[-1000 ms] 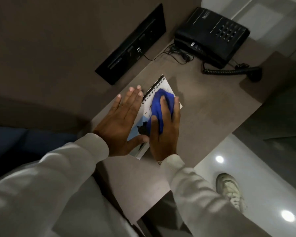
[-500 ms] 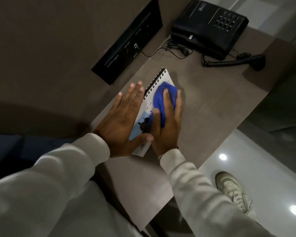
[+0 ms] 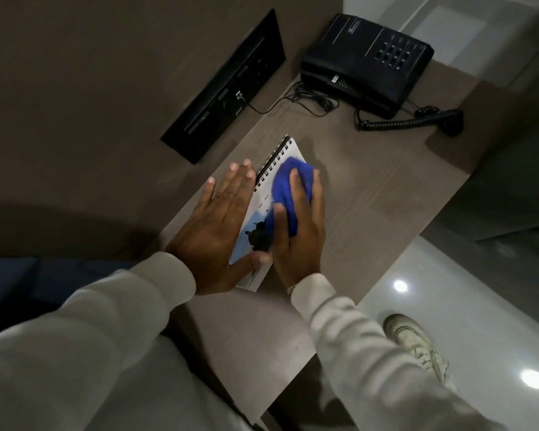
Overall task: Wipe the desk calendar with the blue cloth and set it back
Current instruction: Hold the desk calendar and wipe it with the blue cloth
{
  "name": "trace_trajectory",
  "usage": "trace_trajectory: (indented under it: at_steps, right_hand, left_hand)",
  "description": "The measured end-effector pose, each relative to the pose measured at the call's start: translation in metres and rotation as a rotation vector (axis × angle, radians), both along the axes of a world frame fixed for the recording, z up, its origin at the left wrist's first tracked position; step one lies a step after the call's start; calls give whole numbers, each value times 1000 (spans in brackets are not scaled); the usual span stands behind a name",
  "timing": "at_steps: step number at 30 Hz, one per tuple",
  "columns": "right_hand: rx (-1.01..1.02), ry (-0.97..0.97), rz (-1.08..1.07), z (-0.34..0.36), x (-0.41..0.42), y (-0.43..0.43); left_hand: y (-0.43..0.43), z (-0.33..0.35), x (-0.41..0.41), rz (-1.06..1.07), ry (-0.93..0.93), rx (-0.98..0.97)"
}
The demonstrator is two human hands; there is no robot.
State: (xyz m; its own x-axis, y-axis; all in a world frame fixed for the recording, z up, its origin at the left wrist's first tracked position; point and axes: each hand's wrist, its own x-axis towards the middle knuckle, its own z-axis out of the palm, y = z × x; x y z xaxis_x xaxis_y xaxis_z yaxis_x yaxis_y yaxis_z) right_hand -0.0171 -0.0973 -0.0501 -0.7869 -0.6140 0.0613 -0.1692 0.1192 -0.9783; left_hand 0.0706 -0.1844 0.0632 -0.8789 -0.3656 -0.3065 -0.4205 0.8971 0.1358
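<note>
The desk calendar point(image 3: 263, 197), white with a black spiral binding and a blue picture, lies flat on the brown desk point(image 3: 371, 188). My left hand point(image 3: 221, 225) presses flat on its left side, fingers together, thumb on the lower corner. My right hand point(image 3: 299, 234) covers the right side and presses the blue cloth point(image 3: 285, 185) onto the page. The cloth bulges out beyond my fingertips. Much of the calendar is hidden under both hands.
A black desk telephone point(image 3: 367, 60) with a coiled cord point(image 3: 408, 122) stands at the far end of the desk. A black socket panel point(image 3: 227, 85) is set in the wall to the left. The desk edge runs along the right, with glossy floor and my shoe point(image 3: 417, 343) below.
My right hand and the blue cloth have slid a little along the calendar page, away from me. My left hand stays pressed on the calendar. The view has shifted slightly.
</note>
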Motion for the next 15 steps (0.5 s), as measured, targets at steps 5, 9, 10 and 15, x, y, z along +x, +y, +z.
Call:
trace_trajectory:
  at_steps: [5,9,10,15]
  right_hand:
    - [39,-114,83,-12,10,22]
    - [30,-9,167,-9,27,33]
    - [6,-15,162,-3,24,27]
    - [-7,-45,-23,9,-10,-6]
  left_hand:
    - [1,2,1,-15,6,-19]
    - [1,0,2,-29,36,-14]
    - [1,0,2,-31,39,-17]
    - [3,1,-2,-12,6,-25]
